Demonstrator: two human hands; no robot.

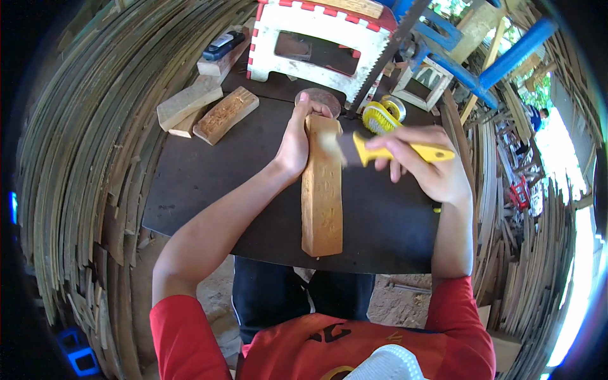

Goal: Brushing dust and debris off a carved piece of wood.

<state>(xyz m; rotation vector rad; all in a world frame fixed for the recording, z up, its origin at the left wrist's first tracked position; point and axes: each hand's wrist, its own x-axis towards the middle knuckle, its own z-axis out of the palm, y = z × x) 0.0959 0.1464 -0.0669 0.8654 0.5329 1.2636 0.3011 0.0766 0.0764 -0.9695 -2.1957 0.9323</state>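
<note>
A long squared wooden block point(323, 204) lies lengthwise on the dark tabletop point(204, 190). My left hand point(299, 137) grips its far end along the left side, the thumb pointing away from me. In my right hand point(413, 156) is a paintbrush with a yellow handle point(427, 152); its blurred bristles are at the block's upper face near the far end. Marks show in the wood below the brush. Just beyond my left fingers sits a round brownish disc point(319, 99), partly hidden by them.
Short wood blocks point(226, 115) lie at the back left, one bearing a dark blue device point(223, 45). A white and red step stool point(308, 42), saw blade point(387, 52), yellow scrub brush point(380, 118), tape roll point(394, 107) and wooden frame point(422, 85) stand behind. Stacked wood strips point(85, 142) flank the table.
</note>
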